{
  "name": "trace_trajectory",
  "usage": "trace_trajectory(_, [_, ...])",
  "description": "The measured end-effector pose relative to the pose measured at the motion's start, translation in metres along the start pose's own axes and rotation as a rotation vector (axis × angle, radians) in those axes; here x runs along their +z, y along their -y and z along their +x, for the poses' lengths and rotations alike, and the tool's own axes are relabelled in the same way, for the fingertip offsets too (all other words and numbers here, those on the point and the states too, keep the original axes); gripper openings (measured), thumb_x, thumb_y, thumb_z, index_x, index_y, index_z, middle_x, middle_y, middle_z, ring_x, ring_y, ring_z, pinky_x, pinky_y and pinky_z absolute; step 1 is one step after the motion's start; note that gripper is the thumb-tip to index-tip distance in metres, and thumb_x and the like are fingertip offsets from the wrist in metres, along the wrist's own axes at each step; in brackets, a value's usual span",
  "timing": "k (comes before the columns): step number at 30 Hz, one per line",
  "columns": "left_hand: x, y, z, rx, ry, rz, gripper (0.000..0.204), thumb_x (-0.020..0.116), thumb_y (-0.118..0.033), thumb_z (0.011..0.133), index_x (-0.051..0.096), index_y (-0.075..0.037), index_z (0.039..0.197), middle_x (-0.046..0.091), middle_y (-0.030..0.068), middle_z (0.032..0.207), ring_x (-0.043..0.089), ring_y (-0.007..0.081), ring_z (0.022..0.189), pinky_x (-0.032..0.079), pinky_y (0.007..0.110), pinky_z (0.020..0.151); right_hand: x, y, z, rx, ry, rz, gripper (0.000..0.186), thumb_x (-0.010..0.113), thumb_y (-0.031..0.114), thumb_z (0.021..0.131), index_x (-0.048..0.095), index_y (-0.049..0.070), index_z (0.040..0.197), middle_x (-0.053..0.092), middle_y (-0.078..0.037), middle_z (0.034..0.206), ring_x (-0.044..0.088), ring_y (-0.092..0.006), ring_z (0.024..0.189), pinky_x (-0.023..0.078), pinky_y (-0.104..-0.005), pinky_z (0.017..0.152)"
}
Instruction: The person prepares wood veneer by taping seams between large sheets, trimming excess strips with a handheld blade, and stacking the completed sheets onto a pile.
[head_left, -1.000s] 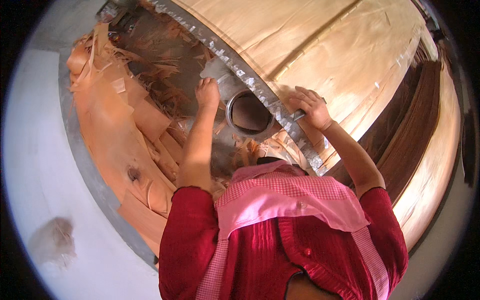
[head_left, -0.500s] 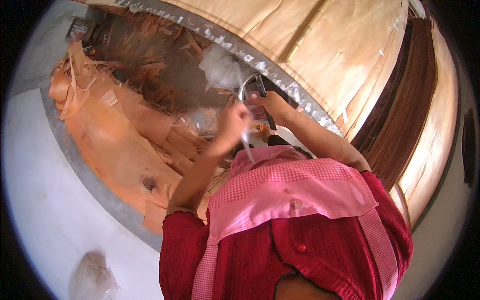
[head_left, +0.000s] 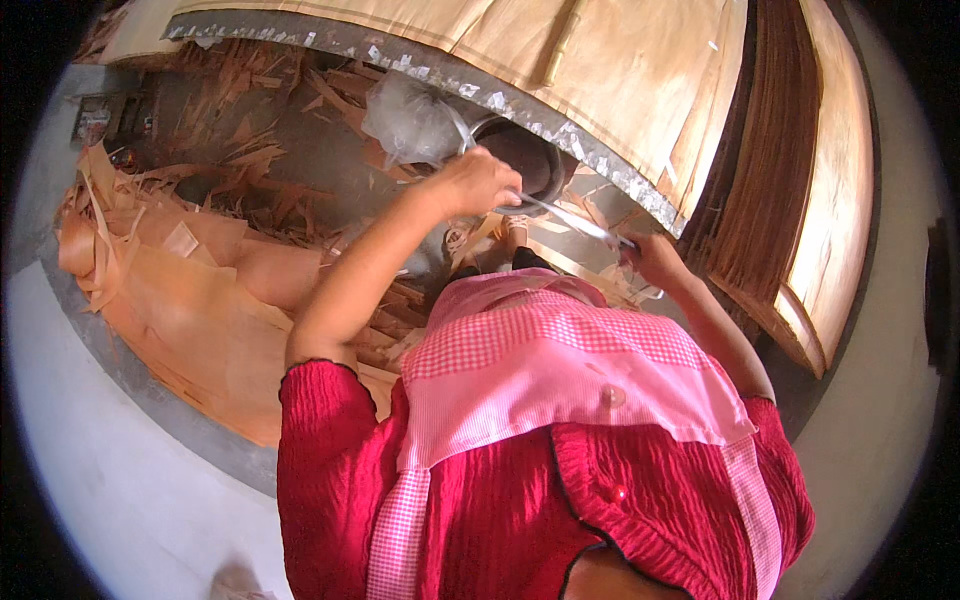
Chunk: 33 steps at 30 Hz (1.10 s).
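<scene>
A thin whitish strip [head_left: 575, 217], like tape, is drawn taut between my two hands in front of the apron. My left hand [head_left: 482, 182] is closed on its left part, and a curved end rises behind the fingers. Farther right and nearer to me, my right hand [head_left: 655, 262] is closed around the other part by the table's corner. Something small and dark shows at the right fingers, too unclear to name. Below and beyond my left hand stands a dark round bucket [head_left: 530, 160], beside a crumpled clear plastic bag [head_left: 408, 122].
A table with broad pale wood veneer sheets [head_left: 640, 90] spans the far side, its grey edge [head_left: 480, 90] flecked white. Stacked brown veneer [head_left: 770, 150] stands at the right. Orange-brown veneer sheets and scraps [head_left: 200, 310] are heaped at the left. My foot [head_left: 515, 228] shows below.
My hands have moved apart, the right one down and to the right, stretching the strip between them. The long black tool seen at my right hand earlier no longer shows clearly. The view has shifted.
</scene>
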<state>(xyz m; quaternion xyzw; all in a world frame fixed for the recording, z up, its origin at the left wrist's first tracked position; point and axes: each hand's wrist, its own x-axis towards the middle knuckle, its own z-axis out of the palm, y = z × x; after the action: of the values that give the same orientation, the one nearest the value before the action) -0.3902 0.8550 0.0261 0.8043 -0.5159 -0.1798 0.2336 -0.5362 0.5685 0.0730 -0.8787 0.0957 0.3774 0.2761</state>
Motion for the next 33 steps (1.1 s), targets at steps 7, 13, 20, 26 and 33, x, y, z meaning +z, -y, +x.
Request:
trace_trajectory(7, [0.050, -0.044, -0.017, 0.187, -0.526, -0.024, 0.006, 0.059, -0.015, 0.068, 0.054, -0.010, 0.069, 0.054, 0.0041, 0.064, 0.055, 0.0198, 0.065, 0.042, 0.032, 0.066, 0.044, 0.058, 0.036, -0.333, 0.005, 0.656, 0.023, 0.052, 0.012, 0.083, 0.054, -0.002, 0.102, 0.058, -0.007, 0.091, 0.052, -0.0178, 0.086, 0.041, -0.0307, 0.079])
trace_trajectory(13, [0.050, -0.046, -0.034, -0.106, -0.687, 0.004, 0.007, 0.057, -0.015, 0.069, 0.052, -0.011, 0.071, 0.053, 0.0027, 0.064, 0.055, 0.0199, 0.056, 0.043, 0.030, 0.055, 0.057, 0.070, 0.057, -0.065, 0.523, 1.183, 0.035, 0.043, 0.030, 0.088, 0.053, 0.000, 0.103, 0.061, -0.012, 0.088, 0.059, -0.0162, 0.066, 0.048, -0.0266, 0.059])
trace_trajectory(20, [0.035, -0.041, -0.044, 0.020, -0.652, -0.009, 0.007, 0.056, -0.014, 0.075, 0.056, -0.008, 0.078, 0.056, 0.0052, 0.073, 0.057, 0.0222, 0.068, 0.044, 0.034, 0.062, 0.062, 0.087, 0.061, -0.254, 0.758, 1.286, 0.022, 0.056, 0.020, 0.082, 0.053, 0.002, 0.094, 0.059, -0.009, 0.076, 0.057, -0.0190, 0.067, 0.047, -0.0323, 0.064])
trace_trajectory(26, [0.014, -0.012, -0.053, -0.657, -0.791, -0.801, 0.018, 0.052, -0.008, 0.080, 0.058, -0.005, 0.096, 0.056, 0.0060, 0.067, 0.051, 0.0129, 0.058, 0.043, 0.028, 0.054, 0.055, 0.084, 0.058, -0.327, -0.082, 0.129, 0.020, 0.056, 0.021, 0.079, 0.057, 0.001, 0.081, 0.059, -0.012, 0.066, 0.056, -0.0227, 0.059, 0.043, -0.0334, 0.057])
trace_trajectory(33, [0.026, -0.056, -0.047, -0.625, -0.246, -0.888, 0.028, 0.055, -0.021, 0.079, 0.057, -0.007, 0.104, 0.060, 0.0085, 0.070, 0.056, 0.0182, 0.058, 0.044, 0.030, 0.056, 0.067, 0.081, 0.041, -0.370, -0.247, 0.177, 0.019, 0.055, 0.019, 0.076, 0.060, 0.004, 0.087, 0.058, -0.020, 0.072, 0.058, -0.0356, 0.068, 0.045, -0.0419, 0.061])
